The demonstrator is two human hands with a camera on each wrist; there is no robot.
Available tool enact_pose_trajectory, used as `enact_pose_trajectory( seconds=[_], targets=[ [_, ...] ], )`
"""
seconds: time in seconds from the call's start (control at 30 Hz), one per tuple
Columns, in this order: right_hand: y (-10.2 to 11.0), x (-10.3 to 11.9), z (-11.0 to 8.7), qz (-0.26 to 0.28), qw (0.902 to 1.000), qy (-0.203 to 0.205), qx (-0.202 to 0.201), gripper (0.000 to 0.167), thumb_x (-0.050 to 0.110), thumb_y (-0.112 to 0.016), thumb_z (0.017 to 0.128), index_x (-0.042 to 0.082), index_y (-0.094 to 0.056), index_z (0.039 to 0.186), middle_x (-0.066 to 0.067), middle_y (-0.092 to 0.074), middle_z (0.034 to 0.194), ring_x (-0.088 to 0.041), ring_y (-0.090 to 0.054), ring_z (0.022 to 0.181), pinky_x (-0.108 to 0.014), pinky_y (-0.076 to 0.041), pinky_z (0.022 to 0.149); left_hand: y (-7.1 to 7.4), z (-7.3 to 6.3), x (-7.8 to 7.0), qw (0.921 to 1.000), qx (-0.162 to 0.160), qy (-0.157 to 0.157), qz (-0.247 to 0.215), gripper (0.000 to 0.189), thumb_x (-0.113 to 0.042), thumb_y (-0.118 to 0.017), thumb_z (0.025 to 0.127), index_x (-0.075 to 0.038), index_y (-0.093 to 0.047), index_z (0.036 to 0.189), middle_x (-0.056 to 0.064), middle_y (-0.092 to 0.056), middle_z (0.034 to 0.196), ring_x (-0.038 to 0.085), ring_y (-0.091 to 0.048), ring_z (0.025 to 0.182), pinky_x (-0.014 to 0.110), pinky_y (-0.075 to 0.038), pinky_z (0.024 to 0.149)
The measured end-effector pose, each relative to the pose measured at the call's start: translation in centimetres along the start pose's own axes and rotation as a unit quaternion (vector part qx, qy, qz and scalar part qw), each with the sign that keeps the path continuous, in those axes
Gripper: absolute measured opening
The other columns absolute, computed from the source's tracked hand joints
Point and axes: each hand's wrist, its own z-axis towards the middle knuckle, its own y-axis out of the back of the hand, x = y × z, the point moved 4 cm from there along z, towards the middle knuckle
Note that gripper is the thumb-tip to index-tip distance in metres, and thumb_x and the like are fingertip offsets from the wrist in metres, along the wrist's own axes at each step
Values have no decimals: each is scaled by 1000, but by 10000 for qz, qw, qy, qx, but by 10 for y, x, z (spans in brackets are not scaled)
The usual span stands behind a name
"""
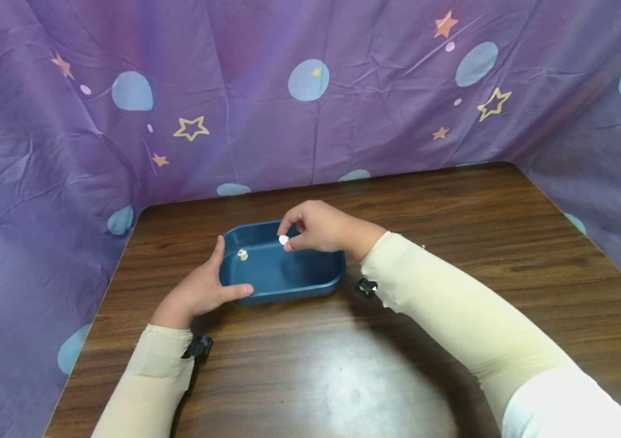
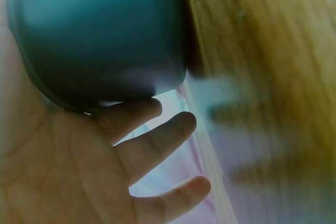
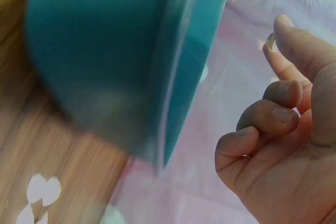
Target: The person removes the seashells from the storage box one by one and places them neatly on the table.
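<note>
A blue rectangular tray (image 1: 283,291) with raised walls stands on the wooden table. My left hand (image 1: 201,292) braces its left end, the thumb along the near rim and the index finger up at the far corner. The left wrist view shows the other fingers stretched out past the tray wall. Over the tray's far side, my right hand (image 1: 313,226) pinches a small white, rounded flat piece (image 1: 284,239) between thumb and index finger; its kind cannot be told. The remaining right fingers are curled in. A couple of small pale pieces (image 1: 242,254) lie inside the tray at left.
Brown wooden table (image 1: 310,377) surface extends around the tray. A purple curtain (image 1: 266,121) with stars and planets hangs behind and at the sides. Small black devices (image 1: 198,347) sit at both wrists. Pale rounded patches (image 3: 43,190) show over the wood in the right wrist view.
</note>
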Motion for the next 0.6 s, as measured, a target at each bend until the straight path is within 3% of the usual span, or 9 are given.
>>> enact_pose_trajectory(
  seconds=[0.17, 0.27, 0.43, 0.6],
  targets=[
    [15, -21, -19, 34, 9997, -101, -238, 21, 18, -86, 88, 14, -81, 108, 4, -47, 64, -12, -46, 64, -30, -42, 65, 0, -1, 0, 10000, -11, -79, 58, 132, -67, -73, 90, -15, 23, 165, 30, -9, 173, 56, -30, 152, 69, -32, 119],
    [22, -34, -30, 106, 9992, -299, -229, 21, 16, -85, 90, 13, -80, 110, 3, -47, 65, -12, -46, 59, -30, -47, 60, 0, -2, 0, 9999, -17, -121, 86, 132, -66, -72, 91, -15, 24, 165, 30, -8, 173, 56, -29, 152, 69, -31, 119],
    [32, -56, -52, 335, 9975, -608, -127, 22, 14, -81, 93, 11, -78, 115, -1, -53, 66, -19, -59, 55, -34, -56, 54, -1, -2, 1, 9999, -1, -117, 42, 132, -66, -73, 91, -16, 24, 165, 30, -7, 173, 57, -27, 152, 70, -30, 119],
    [38, -78, -69, 322, 9973, -607, -261, 20, 11, -81, 91, 9, -78, 111, 0, -57, 62, -21, -62, 58, -30, -51, 54, -1, -2, 0, 9998, -12, -202, 21, 132, -64, -73, 91, -14, 24, 165, 30, -8, 173, 56, -28, 152, 69, -31, 119]
  ],
)
